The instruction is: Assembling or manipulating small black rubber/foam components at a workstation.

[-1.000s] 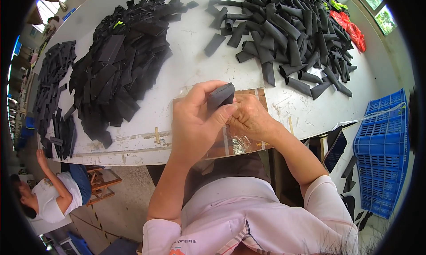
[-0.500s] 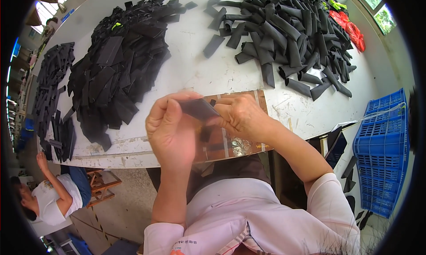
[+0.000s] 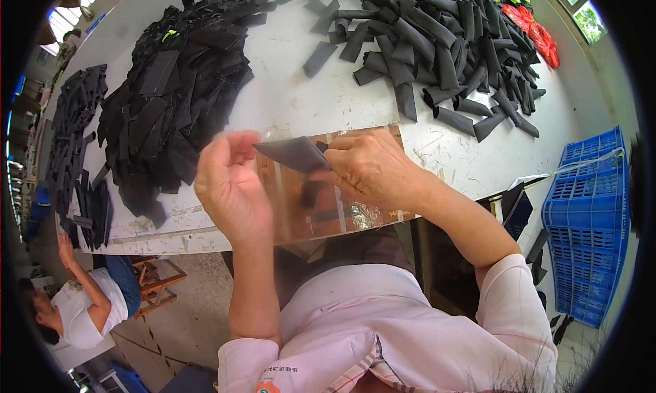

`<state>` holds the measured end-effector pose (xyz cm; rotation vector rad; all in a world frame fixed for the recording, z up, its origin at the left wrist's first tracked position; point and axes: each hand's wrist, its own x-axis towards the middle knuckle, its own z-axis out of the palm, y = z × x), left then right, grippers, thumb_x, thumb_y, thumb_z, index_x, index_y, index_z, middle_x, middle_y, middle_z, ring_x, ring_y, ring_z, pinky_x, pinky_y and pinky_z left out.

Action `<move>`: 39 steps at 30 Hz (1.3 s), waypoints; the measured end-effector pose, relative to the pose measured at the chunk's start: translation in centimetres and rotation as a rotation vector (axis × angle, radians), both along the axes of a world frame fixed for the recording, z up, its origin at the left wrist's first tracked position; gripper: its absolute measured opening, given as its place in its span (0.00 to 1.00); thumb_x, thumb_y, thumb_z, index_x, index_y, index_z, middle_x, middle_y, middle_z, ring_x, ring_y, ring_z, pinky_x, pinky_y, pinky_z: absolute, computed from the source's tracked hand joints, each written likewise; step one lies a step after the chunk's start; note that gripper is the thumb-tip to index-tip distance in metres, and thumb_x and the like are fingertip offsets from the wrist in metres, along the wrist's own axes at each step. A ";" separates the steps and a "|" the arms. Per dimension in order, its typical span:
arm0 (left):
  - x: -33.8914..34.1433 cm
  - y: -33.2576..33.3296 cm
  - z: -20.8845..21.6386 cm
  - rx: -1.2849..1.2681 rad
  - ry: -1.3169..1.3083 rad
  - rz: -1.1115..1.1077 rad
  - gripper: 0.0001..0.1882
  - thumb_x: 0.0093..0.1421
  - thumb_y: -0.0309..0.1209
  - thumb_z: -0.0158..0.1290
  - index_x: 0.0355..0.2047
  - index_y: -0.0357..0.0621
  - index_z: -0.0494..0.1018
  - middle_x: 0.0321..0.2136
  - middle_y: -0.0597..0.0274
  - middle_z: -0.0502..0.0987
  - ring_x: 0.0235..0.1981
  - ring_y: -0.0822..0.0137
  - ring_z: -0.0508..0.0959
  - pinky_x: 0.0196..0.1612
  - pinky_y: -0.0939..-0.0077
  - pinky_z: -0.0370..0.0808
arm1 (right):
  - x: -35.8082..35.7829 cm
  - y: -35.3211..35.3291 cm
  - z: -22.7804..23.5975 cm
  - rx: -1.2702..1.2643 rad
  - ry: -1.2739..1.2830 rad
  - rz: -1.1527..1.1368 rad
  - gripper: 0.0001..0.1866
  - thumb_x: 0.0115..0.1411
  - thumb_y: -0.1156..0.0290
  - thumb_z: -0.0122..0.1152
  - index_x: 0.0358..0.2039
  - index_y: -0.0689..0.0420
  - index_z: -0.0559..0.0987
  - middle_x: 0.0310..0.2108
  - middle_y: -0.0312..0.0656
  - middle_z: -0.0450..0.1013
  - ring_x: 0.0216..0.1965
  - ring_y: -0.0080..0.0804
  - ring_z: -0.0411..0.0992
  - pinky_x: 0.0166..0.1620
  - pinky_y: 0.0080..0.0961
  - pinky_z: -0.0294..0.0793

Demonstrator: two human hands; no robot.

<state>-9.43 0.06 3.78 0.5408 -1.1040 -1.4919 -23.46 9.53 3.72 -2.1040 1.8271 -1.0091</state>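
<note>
Over the front edge of the table, my right hand (image 3: 369,167) is closed on the right end of a dark grey foam sleeve (image 3: 292,154), flattened and held slantwise. My left hand (image 3: 232,184) is beside the sleeve's left tip, its fingers loosely curled and apart; whether a fingertip touches the tip is hard to tell. Beneath both hands lies a brown taped board (image 3: 273,188) with a glossy patch of clear tape and blurred dark shapes on it.
Flat black pieces (image 3: 178,99) form a big heap at left, with another black pile (image 3: 72,119) beyond. Rolled black tubes (image 3: 437,44) are heaped far right near a red plastic bag (image 3: 536,34). Blue crates (image 3: 588,229) stand right of the table (image 3: 294,85). Another person (image 3: 85,301) sits at left.
My left hand has come off the sleeve's left end and moved a little left. The right hand still grips the sleeve, whose left end now shows free. The view has shifted slightly.
</note>
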 end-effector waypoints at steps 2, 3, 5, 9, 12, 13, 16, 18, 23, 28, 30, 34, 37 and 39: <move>0.4 0.0 -1.8 -0.075 -0.348 0.140 0.09 0.55 0.27 0.44 0.31 0.32 0.71 0.28 0.56 0.74 0.30 0.72 0.71 0.37 0.79 0.66 | -0.2 -0.2 2.0 0.056 -0.016 0.095 0.09 0.50 0.69 0.57 0.19 0.60 0.72 0.17 0.42 0.66 0.17 0.42 0.64 0.20 0.30 0.62; 0.2 0.1 -3.0 -0.073 -0.355 0.126 0.09 0.55 0.27 0.44 0.31 0.32 0.71 0.28 0.56 0.74 0.30 0.72 0.71 0.37 0.79 0.66 | -0.8 -0.6 3.6 0.074 -0.103 0.108 0.11 0.51 0.67 0.56 0.18 0.60 0.72 0.16 0.41 0.67 0.16 0.38 0.66 0.20 0.27 0.63; 0.6 0.8 -5.3 -0.082 -0.617 -0.060 0.14 0.53 0.28 0.47 0.40 0.34 0.67 0.34 0.53 0.73 0.33 0.66 0.72 0.40 0.74 0.67 | -1.5 -2.1 6.5 0.092 -0.736 0.129 0.20 0.56 0.58 0.52 0.15 0.60 0.71 0.11 0.36 0.67 0.16 0.22 0.66 0.21 0.19 0.64; 0.4 2.7 -7.1 -0.334 -1.203 -0.232 0.23 0.46 0.29 0.53 0.43 0.36 0.63 0.40 0.47 0.67 0.42 0.52 0.67 0.44 0.63 0.66 | -5.3 -2.4 2.9 -0.226 -0.412 -0.398 0.27 0.58 0.52 0.44 0.19 0.67 0.71 0.15 0.41 0.67 0.18 0.23 0.64 0.23 0.19 0.64; 1.0 3.6 -8.8 -0.787 -1.373 -0.119 0.11 0.46 0.27 0.52 0.30 0.38 0.68 0.36 0.51 0.68 0.38 0.54 0.69 0.39 0.62 0.66 | -0.9 2.3 -0.4 0.025 -0.620 -0.429 0.25 0.58 0.54 0.45 0.24 0.68 0.72 0.16 0.45 0.67 0.19 0.29 0.66 0.25 0.24 0.65; 1.6 3.7 -9.3 -0.772 -1.382 -0.112 0.11 0.46 0.27 0.52 0.30 0.38 0.68 0.36 0.51 0.68 0.38 0.54 0.69 0.39 0.62 0.66 | 0.3 3.6 -1.4 0.119 -0.591 -0.425 0.24 0.58 0.55 0.45 0.25 0.68 0.72 0.16 0.46 0.67 0.20 0.30 0.66 0.25 0.25 0.65; 3.0 3.8 -9.2 -0.660 -1.023 0.184 0.03 0.45 0.21 0.49 0.23 0.37 0.70 0.29 0.58 0.70 0.33 0.54 0.70 0.34 0.67 0.68 | 2.9 5.6 -3.3 0.415 -0.676 -0.408 0.25 0.57 0.53 0.47 0.26 0.68 0.72 0.17 0.47 0.67 0.21 0.31 0.67 0.26 0.24 0.65; 5.1 4.4 -8.4 -0.847 -1.017 0.257 0.06 0.43 0.18 0.50 0.25 0.35 0.71 0.30 0.56 0.70 0.32 0.55 0.70 0.34 0.67 0.68 | 5.0 5.7 -4.6 0.338 -0.866 -0.288 0.24 0.55 0.52 0.51 0.23 0.67 0.73 0.18 0.43 0.68 0.21 0.27 0.66 0.25 0.22 0.65; 8.4 6.9 -8.1 -1.141 -1.004 0.277 0.11 0.37 0.16 0.51 0.26 0.36 0.72 0.29 0.55 0.69 0.31 0.56 0.68 0.34 0.68 0.67 | 8.3 4.1 -5.4 0.272 -1.108 -0.156 0.17 0.51 0.59 0.58 0.22 0.63 0.73 0.18 0.36 0.68 0.21 0.20 0.64 0.23 0.20 0.65; 9.5 6.9 -8.7 -0.884 -0.977 0.189 0.16 0.35 0.16 0.50 0.30 0.36 0.70 0.30 0.56 0.69 0.32 0.59 0.68 0.35 0.71 0.67 | 9.6 3.5 -5.9 0.353 -1.152 -0.301 0.05 0.50 0.74 0.58 0.24 0.63 0.74 0.18 0.33 0.68 0.20 0.15 0.62 0.22 0.17 0.63; 9.4 7.3 -7.8 -0.667 -0.908 0.126 0.17 0.36 0.16 0.50 0.32 0.36 0.69 0.31 0.56 0.69 0.33 0.62 0.68 0.36 0.73 0.66 | 9.9 3.3 -6.3 0.192 -0.880 -0.352 0.04 0.48 0.77 0.59 0.24 0.64 0.74 0.18 0.34 0.68 0.18 0.18 0.62 0.23 0.19 0.63; 9.8 8.3 -6.5 -0.183 -0.717 0.032 0.17 0.44 0.21 0.49 0.38 0.34 0.66 0.35 0.57 0.69 0.36 0.70 0.67 0.40 0.79 0.63 | 10.1 3.1 -6.4 0.102 -0.598 -0.312 0.06 0.44 0.78 0.61 0.24 0.64 0.73 0.18 0.39 0.67 0.18 0.27 0.64 0.23 0.21 0.64; 9.0 7.8 -5.0 -0.144 -0.712 0.101 0.16 0.47 0.24 0.52 0.38 0.36 0.67 0.33 0.56 0.70 0.30 0.70 0.71 0.35 0.79 0.68 | 10.6 2.9 -6.0 0.110 -0.546 -0.310 0.07 0.42 0.76 0.63 0.19 0.62 0.73 0.17 0.43 0.65 0.19 0.39 0.66 0.21 0.30 0.63; 8.8 7.5 -4.4 0.068 -0.645 0.027 0.18 0.48 0.25 0.54 0.40 0.36 0.66 0.33 0.58 0.70 0.28 0.73 0.70 0.33 0.81 0.68 | 11.0 2.9 -6.2 0.032 -0.447 -0.303 0.08 0.41 0.76 0.64 0.18 0.61 0.72 0.17 0.42 0.64 0.19 0.38 0.66 0.20 0.30 0.64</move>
